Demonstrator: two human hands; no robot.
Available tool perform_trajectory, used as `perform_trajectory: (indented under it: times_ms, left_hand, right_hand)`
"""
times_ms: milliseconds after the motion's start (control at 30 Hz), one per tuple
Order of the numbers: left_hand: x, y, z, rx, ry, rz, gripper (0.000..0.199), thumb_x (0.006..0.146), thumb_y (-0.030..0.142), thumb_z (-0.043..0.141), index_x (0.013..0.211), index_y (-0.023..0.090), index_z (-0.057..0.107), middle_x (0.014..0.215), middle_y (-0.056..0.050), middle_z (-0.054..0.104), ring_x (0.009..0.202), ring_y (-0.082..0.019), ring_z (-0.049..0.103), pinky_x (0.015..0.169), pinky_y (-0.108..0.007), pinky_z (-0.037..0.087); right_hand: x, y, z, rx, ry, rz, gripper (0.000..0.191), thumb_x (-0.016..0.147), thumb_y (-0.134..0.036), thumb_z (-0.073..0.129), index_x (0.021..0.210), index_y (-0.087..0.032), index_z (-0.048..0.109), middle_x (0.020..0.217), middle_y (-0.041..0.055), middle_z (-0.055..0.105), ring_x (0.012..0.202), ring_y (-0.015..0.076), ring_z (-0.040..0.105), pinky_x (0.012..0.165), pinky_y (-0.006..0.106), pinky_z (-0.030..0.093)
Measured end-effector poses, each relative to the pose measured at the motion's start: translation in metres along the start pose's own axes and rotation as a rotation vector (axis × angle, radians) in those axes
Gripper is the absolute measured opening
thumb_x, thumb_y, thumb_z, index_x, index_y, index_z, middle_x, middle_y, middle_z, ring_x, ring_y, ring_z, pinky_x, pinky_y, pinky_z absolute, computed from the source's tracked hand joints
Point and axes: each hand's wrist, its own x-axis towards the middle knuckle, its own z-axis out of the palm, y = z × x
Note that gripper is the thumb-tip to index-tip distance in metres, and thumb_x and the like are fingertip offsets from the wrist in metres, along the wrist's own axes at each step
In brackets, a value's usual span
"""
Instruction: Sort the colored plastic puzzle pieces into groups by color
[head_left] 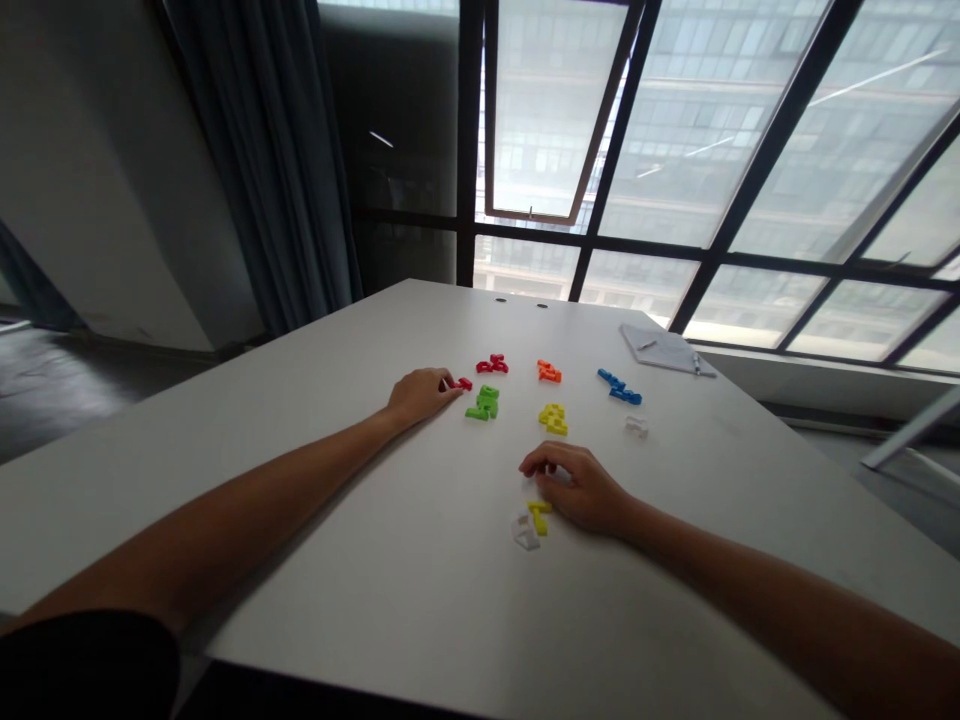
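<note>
My left hand (pixel 424 393) reaches out on the left, thumb and fingertips closed on a small red plastic piece (pixel 464 384). Just beyond it is a cluster of red pieces (pixel 492 365), with green pieces (pixel 486 403) nearer to me. My right hand (pixel 581 487) rests low over the table with curled fingers. A pale white piece (pixel 529 487) shows faintly between its thumb and fingertips. Close beside that hand lie a yellow T-shaped piece (pixel 538 517) and a white angular piece (pixel 526 532).
On the white table (pixel 360 590) lie orange pieces (pixel 549 371), yellow pieces (pixel 553 419), blue pieces (pixel 620 387) and a white piece (pixel 637 427). Paper (pixel 664 352) with pens lies at the far right. Windows and a curtain (pixel 277 170) stand behind.
</note>
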Motion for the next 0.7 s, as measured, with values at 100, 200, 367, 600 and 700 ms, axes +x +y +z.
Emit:
perform_trajectory:
  times_ms: [100,200,367,600,700]
  left_hand:
    - [0.021,0.005,0.004,0.036,-0.031,-0.014,0.045,0.088,0.064,0.056,0.103,0.026,0.073,0.101,-0.006,0.076,0.091,-0.026,0.067,0.071,-0.03,0.047]
    - [0.047,0.012,0.009,0.045,-0.064,-0.004,0.044,0.086,0.064,0.06,0.104,0.026,0.074,0.104,-0.007,0.076,0.092,-0.027,0.067,0.074,-0.031,0.048]
    - [0.07,0.021,0.02,0.027,-0.058,-0.029,0.047,0.084,0.065,0.062,0.107,0.024,0.073,0.106,-0.01,0.075,0.091,-0.027,0.067,0.075,-0.032,0.048]
    - [0.037,0.016,0.022,-0.052,-0.025,-0.047,0.045,0.091,0.056,0.058,0.119,0.021,0.062,0.098,-0.008,0.076,0.084,-0.024,0.069,0.07,-0.03,0.047]
    - [0.012,0.014,0.013,-0.146,0.014,-0.023,0.034,0.094,0.049,0.057,0.113,0.021,0.063,0.096,-0.005,0.076,0.082,-0.022,0.069,0.07,-0.028,0.047]
  right_hand:
    - [0.0,0.0,0.0,0.002,0.014,0.025,0.029,0.079,-0.006,0.053,0.096,-0.022,0.07,0.091,0.0031,0.072,0.08,0.0178,0.063,0.067,0.028,0.046]
    - [0.001,-0.002,-0.003,0.031,-0.005,0.019,0.029,0.077,-0.006,0.053,0.094,-0.021,0.07,0.089,0.0029,0.071,0.079,0.0175,0.062,0.07,0.029,0.047]
    - [0.002,0.0,-0.017,0.083,-0.145,-0.006,0.036,0.074,-0.006,0.055,0.104,-0.02,0.068,0.097,0.0041,0.068,0.084,0.018,0.06,0.077,0.031,0.051]
    - [0.0,-0.001,-0.033,0.052,-0.39,-0.025,0.057,0.077,-0.016,0.071,0.132,-0.022,0.058,0.112,0.0071,0.068,0.093,0.02,0.062,0.084,0.032,0.052]
    - [-0.001,-0.004,-0.032,-0.048,-0.418,-0.028,0.052,0.08,-0.02,0.072,0.13,-0.023,0.06,0.106,0.0059,0.069,0.091,0.0203,0.063,0.084,0.032,0.051]
